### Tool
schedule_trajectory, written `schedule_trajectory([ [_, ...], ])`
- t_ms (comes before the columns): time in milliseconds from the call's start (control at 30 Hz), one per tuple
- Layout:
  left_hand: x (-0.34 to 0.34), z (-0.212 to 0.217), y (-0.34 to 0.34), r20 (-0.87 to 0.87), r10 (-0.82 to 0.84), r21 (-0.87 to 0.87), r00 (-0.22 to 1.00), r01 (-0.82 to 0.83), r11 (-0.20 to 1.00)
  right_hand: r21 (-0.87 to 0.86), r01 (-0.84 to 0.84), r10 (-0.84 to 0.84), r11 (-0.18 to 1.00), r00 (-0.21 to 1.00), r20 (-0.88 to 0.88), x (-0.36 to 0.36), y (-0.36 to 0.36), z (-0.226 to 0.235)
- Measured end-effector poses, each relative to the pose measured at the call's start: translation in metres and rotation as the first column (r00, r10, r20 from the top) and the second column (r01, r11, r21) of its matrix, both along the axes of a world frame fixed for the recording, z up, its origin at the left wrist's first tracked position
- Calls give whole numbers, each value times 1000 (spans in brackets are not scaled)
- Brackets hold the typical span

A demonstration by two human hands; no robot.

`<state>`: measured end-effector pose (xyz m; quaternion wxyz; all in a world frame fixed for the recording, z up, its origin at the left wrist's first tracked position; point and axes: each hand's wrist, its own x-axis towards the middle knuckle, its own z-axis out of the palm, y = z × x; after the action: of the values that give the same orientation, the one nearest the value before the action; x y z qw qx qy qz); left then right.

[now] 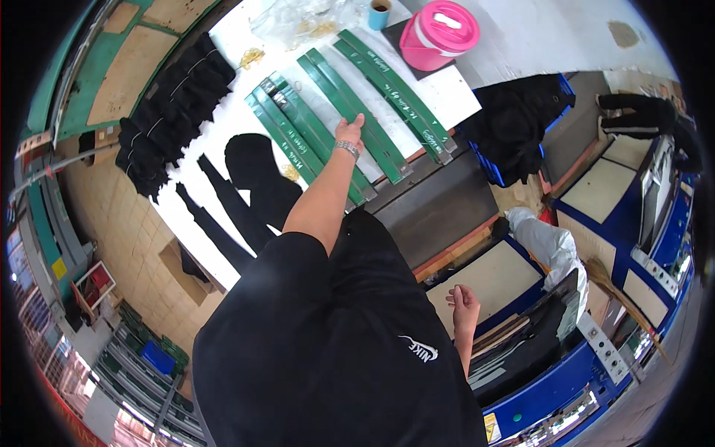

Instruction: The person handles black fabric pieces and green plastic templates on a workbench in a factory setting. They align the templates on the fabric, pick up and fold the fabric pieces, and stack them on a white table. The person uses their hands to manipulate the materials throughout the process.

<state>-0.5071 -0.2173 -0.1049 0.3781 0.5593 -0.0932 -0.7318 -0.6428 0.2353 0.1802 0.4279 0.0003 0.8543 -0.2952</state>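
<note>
The left hand (348, 134) is reaching forward, forearm straight, meeting the long green bar (381, 149) left of and nearer than the pink lidded jug (439, 37); its thumb is extending, its other fingers are hiding, so whether they're pinching I cannot tell. The right hand (464, 304) is hanging well below the jug, fingers loosely curling. Painted bars are showing smooth faces, bare metal ends; matte black fabric (257, 167) is lying flat, further left of the jug.
</note>
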Motion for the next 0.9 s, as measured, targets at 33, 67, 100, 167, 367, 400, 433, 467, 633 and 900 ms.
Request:
schedule_trajectory([
  [33,6,-8,1,65,1,1,998,-1,1000,-1,-11,11,1000,1000,8,-2,1,-1],
  [67,2,5,3,153,-42,47,987,35,998,5,-2,2,1000,1000,6,1,3,-2],
  [100,3,10,1,176,-61,53,982,53,997,3,-4,4,1000,1000,16,2,4,-3],
  [167,6,21,-2,218,-100,68,971,87,994,-1,-8,8,1000,999,31,5,6,-5],
  [367,7,8,-2,408,-56,-6,911,64,998,30,-154,153,988,987,48,-12,7,-13],
  [400,6,-1,1,389,-17,-59,921,43,997,29,-144,142,989,988,62,-15,7,-14],
  [433,8,-12,2,371,25,-112,928,18,994,28,-138,136,990,988,77,-19,5,-14],
  [467,9,-11,0,445,-51,-90,894,101,991,30,-123,120,992,988,93,-20,5,-15],
  [633,5,23,-7,273,-58,80,960,38,996,20,-58,54,998,988,145,-27,8,-25],
  [900,19,64,-19,669,-417,199,615,393,898,-26,114,-106,993,974,200,-29,5,-7],
])
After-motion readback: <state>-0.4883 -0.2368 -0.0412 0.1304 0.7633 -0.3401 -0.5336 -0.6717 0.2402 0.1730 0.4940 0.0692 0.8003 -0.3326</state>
